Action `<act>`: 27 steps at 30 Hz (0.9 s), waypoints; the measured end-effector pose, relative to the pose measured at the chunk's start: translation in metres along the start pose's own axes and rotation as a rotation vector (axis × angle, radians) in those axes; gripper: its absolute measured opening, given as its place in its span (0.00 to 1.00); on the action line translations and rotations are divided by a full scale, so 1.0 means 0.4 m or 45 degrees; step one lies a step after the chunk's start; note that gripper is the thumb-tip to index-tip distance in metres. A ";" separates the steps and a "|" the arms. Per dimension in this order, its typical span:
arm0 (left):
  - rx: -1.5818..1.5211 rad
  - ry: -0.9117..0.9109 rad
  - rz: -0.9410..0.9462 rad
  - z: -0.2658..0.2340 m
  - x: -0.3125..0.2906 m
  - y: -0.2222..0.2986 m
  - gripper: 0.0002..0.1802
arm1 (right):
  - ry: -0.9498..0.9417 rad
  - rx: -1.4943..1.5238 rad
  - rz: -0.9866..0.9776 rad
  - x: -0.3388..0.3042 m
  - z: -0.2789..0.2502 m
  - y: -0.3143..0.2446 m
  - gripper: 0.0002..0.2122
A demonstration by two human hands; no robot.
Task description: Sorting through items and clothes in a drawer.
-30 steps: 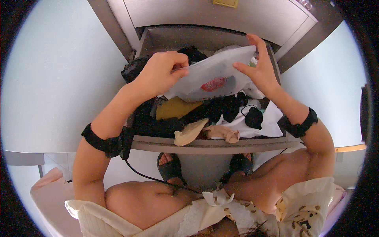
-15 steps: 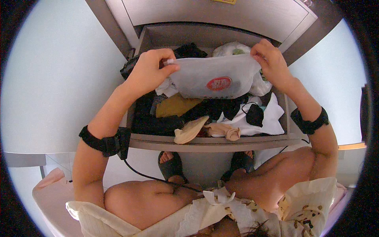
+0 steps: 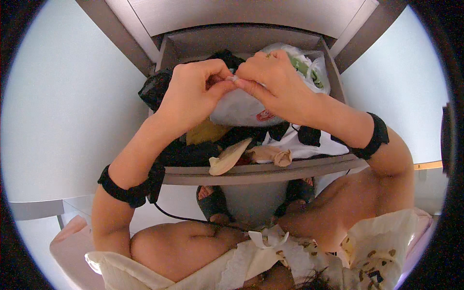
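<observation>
A frosted translucent zip bag (image 3: 237, 112) with a red oval print hangs over the open drawer. My left hand (image 3: 193, 94) pinches the left end of its top edge, at the small whitish slider (image 3: 234, 79). Thumb and fingers of my right hand (image 3: 280, 87) are closed at the same spot, right against the left fingertips. My right hand covers much of the bag's right side, and what is inside the bag is hard to make out. Under it lie a mustard cloth (image 3: 207, 133), black clothing (image 3: 188, 154) and a white cloth (image 3: 311, 147).
The pulled-out drawer's front edge (image 3: 256, 177) runs above my feet. Beige fabric pieces (image 3: 229, 157) lie along it. A clear plastic bag with green items (image 3: 316, 67) sits at the back right, a black glossy bundle (image 3: 153, 89) at the left. Pale panels flank both sides.
My right hand has left the bag's right corner and moved left along the top edge to meet my left hand at the slider. The bag's right side has dropped from its stretched position.
</observation>
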State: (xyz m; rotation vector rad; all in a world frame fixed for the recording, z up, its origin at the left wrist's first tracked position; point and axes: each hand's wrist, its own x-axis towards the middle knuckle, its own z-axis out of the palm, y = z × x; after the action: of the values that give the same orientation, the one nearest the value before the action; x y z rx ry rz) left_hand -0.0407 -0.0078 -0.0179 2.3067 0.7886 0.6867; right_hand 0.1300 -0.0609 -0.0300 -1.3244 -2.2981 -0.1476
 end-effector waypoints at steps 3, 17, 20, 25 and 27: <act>0.025 -0.039 0.036 -0.008 -0.009 -0.006 0.05 | 0.054 0.013 -0.169 0.001 -0.005 -0.001 0.07; 0.045 0.016 0.221 0.002 -0.036 0.000 0.04 | 0.083 0.194 -0.231 -0.024 0.013 -0.002 0.07; 0.035 0.014 0.294 0.004 -0.035 0.009 0.04 | 0.081 0.235 -0.195 -0.028 0.009 -0.008 0.08; 0.129 0.021 0.274 -0.002 -0.037 0.029 0.04 | 0.069 0.280 -0.218 -0.030 -0.004 0.001 0.08; 0.121 0.040 0.242 -0.013 -0.038 0.025 0.04 | 0.058 0.197 -0.290 -0.042 -0.009 0.027 0.08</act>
State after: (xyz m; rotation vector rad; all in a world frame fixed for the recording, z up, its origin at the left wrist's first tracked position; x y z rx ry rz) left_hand -0.0508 -0.0229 -0.0118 2.4850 0.6334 0.7857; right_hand 0.1473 -0.0695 -0.0360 -0.9723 -2.3640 -0.0724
